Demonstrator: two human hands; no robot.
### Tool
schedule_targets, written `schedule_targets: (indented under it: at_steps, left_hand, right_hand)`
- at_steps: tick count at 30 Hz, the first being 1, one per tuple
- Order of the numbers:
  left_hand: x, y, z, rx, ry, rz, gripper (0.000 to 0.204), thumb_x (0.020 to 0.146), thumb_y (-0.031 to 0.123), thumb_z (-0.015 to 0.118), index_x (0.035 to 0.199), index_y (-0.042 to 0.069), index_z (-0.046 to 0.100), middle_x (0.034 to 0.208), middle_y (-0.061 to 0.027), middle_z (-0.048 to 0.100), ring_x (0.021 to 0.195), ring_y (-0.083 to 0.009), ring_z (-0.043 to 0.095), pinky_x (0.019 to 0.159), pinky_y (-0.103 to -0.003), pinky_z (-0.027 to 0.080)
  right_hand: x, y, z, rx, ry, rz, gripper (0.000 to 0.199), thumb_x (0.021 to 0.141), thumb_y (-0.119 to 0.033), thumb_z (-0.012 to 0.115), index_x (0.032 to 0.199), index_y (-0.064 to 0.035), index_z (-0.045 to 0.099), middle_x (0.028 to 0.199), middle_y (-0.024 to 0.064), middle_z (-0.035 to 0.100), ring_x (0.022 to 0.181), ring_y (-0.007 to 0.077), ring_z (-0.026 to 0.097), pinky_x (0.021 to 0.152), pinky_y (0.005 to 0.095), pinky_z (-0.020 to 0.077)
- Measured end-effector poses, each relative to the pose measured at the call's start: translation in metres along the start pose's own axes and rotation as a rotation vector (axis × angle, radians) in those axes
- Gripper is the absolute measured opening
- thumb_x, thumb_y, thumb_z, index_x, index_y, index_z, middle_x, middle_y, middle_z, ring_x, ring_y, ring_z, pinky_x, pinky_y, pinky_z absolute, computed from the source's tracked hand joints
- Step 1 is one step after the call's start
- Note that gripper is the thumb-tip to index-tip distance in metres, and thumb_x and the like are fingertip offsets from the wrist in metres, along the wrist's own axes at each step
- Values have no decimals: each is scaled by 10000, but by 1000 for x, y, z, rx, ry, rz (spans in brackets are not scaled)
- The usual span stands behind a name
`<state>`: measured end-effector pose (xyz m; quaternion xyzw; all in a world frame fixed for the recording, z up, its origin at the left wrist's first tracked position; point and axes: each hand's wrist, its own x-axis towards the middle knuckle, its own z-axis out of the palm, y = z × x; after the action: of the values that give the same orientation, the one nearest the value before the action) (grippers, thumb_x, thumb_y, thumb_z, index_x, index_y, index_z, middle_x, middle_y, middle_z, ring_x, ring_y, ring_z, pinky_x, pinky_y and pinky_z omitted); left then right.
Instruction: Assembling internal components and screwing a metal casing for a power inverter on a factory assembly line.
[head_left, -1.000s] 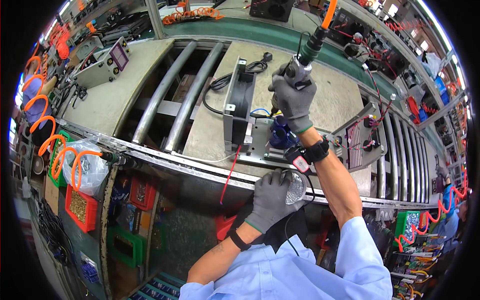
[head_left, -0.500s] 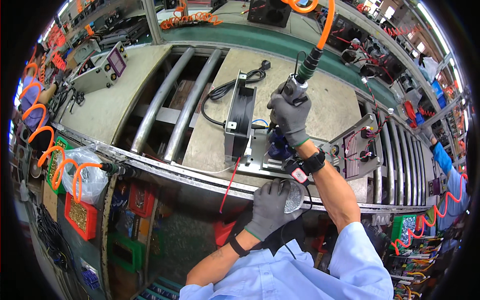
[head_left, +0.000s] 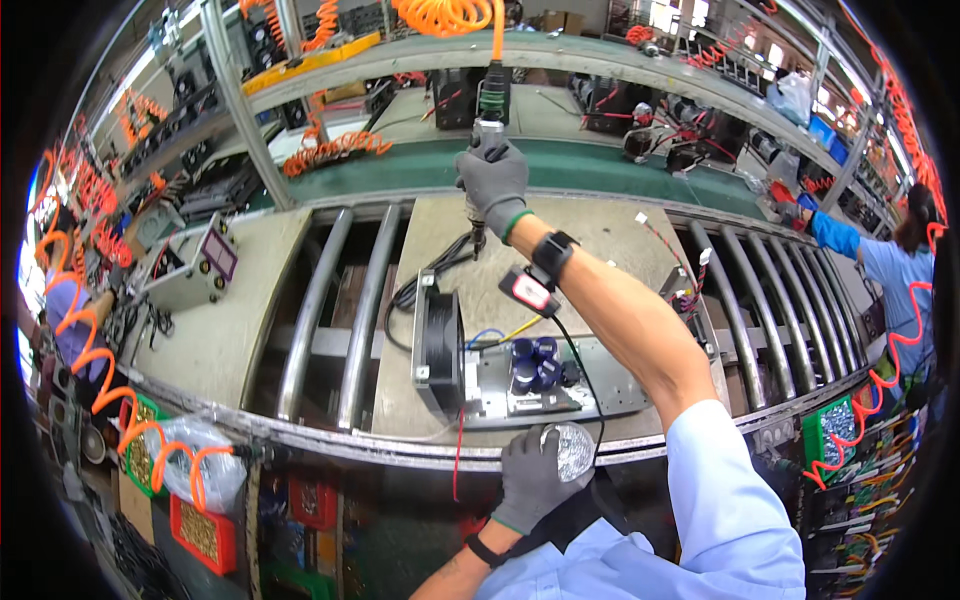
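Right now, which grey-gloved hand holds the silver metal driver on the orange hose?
The right hand, gripping the driver below its hose; the left hand, nearer the person's body, holds a round silvery container.

The right hand [head_left: 493,178], upper middle, and left hand [head_left: 530,480], lower middle, wear grey gloves [head_left: 505,195] with green cuff edges [head_left: 515,224]. By the right wrist [head_left: 531,236] are a wide black strap [head_left: 553,256], a black box [head_left: 530,292] with a red-and-white face and a black cable [head_left: 576,362]. A slim black band [head_left: 485,550] rings the left wrist [head_left: 502,536]. The shirt [head_left: 640,565], lower right, is light blue.
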<state>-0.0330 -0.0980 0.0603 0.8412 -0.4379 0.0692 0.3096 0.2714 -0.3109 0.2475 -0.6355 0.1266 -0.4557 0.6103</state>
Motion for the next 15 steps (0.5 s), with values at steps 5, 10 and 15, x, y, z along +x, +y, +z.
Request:
schedule_targets:
  at_steps: [5,10,15]
  left_hand:
    - [-1,-10,1,-6,34,34,787,658,563,864,1203,59,604,1169,-164,584,977,-364,583,808,-497,493]
    - [-3,-14,9,-8,53,41,761,660,615,850,1155,79,635,1136,-139,607,906,-323,600,763,-473,503]
    - [-9,-16,19,6,40,-1,908,630,646,850,1282,65,598,1219,-200,607,1014,-392,598,862,-529,492]
  right_hand:
    - [93,26,-28,-326,131,73,171,746,-142,772,846,-29,692,718,73,691,594,176,679,553,332,537]
    - [199,47,-80,-324,174,169,188,768,-132,746,911,-23,690,741,88,692,585,180,671,504,337,512]
    - [279,61,-105,-363,97,123,180,758,-159,765,853,-31,680,732,74,683,572,175,665,472,335,498]
